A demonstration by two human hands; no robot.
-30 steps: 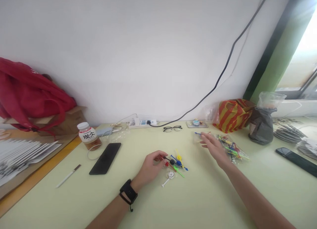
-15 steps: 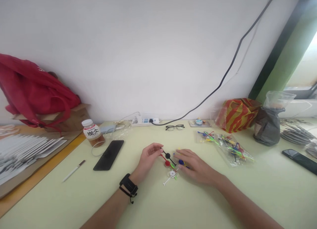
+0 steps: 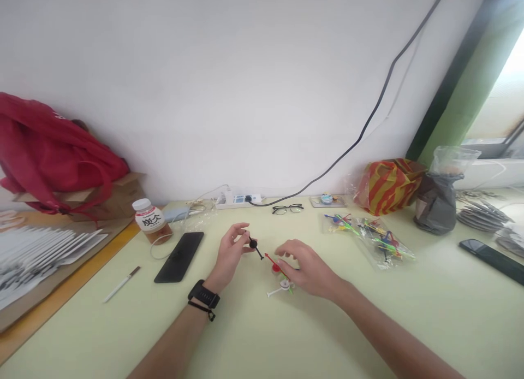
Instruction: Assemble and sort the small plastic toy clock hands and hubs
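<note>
The left hand gripped the black piece at its three o'clock. The right hand, fingers bent, had the red piece at nine o'clock; grip undetermined.

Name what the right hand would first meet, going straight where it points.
Likely the red arrow piece, close by the right hand; should it pass above, then the black piece held in the left hand. Depth is unclear.
</note>
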